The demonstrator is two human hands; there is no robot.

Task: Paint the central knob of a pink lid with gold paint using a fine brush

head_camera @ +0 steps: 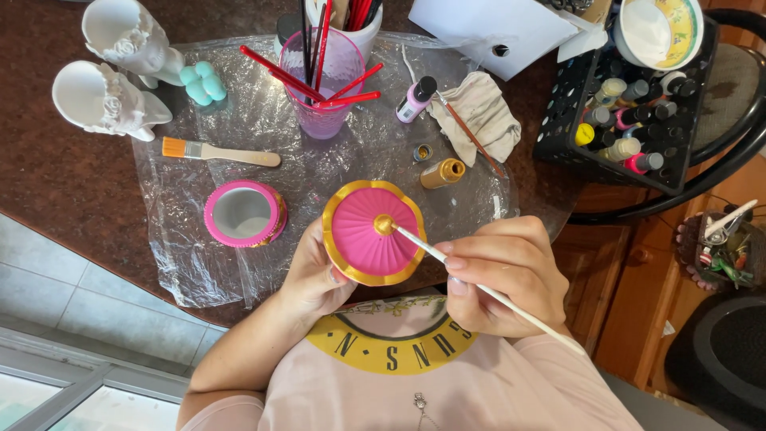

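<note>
Lid: the pink lid (372, 232) with gold rim sits at frame centre, between both hands.
Left hand: the left hand (315, 275) grasps the lid from its lower left.
Right hand: the right hand (507, 275) pinches 1 thin white brush (479, 286), tip touching the lid's gold knob (384, 225).
Base: the pink jar (243, 214) stands left, apart.

Matt pink lid (373, 232) with glossy gold rim, on crinkled clear plastic sheet (351, 152) (shiny over speckled dark stone countertop (56, 183)); rumpled cloth rag (483, 112) nearby.

left hand (315, 275) cupped, right hand (503, 275) pinched shut
</note>
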